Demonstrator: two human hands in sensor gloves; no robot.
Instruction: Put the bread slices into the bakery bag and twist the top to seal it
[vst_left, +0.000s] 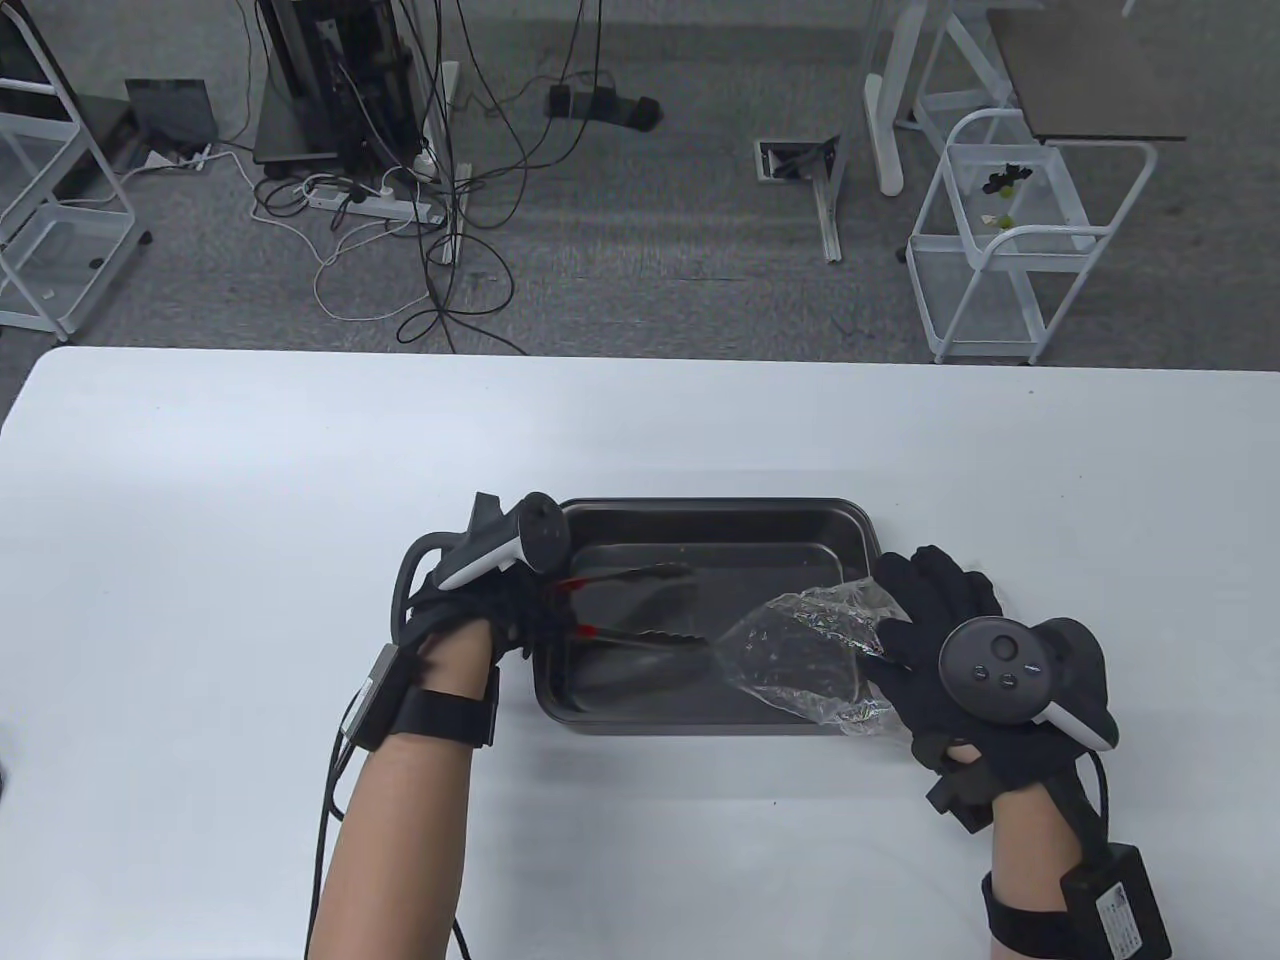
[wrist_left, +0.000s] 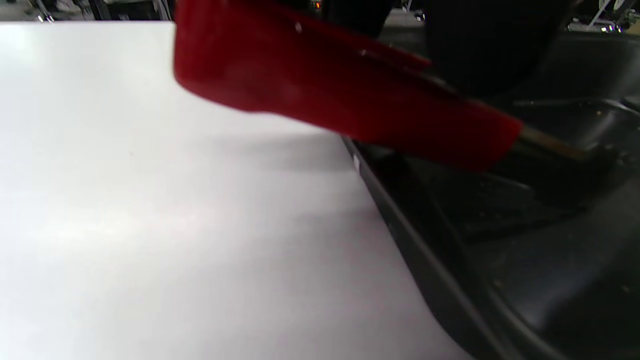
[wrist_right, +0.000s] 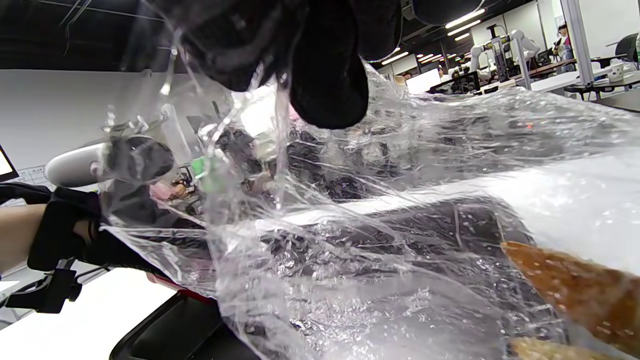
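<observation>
My left hand (vst_left: 505, 610) grips a pair of tongs (vst_left: 640, 600) by their red handles (wrist_left: 345, 95) at the left end of a dark baking tray (vst_left: 700, 512). The tong arms stand apart over the tray floor, with nothing visible between them. The lower tip lies close to the clear bakery bag (vst_left: 800, 655). My right hand (vst_left: 915, 615) pinches that crinkled bag (wrist_right: 380, 240) at its right side and holds it over the tray's right half. In the right wrist view a golden-brown bread slice (wrist_right: 580, 292) shows at the lower right behind the plastic. I cannot tell whether it is inside the bag.
The tray sits on a white table (vst_left: 250, 500), whose surface shows to the left, right and far side of the tray. Beyond the far edge lie a grey floor with cables (vst_left: 400, 200) and white wire carts (vst_left: 1010, 240).
</observation>
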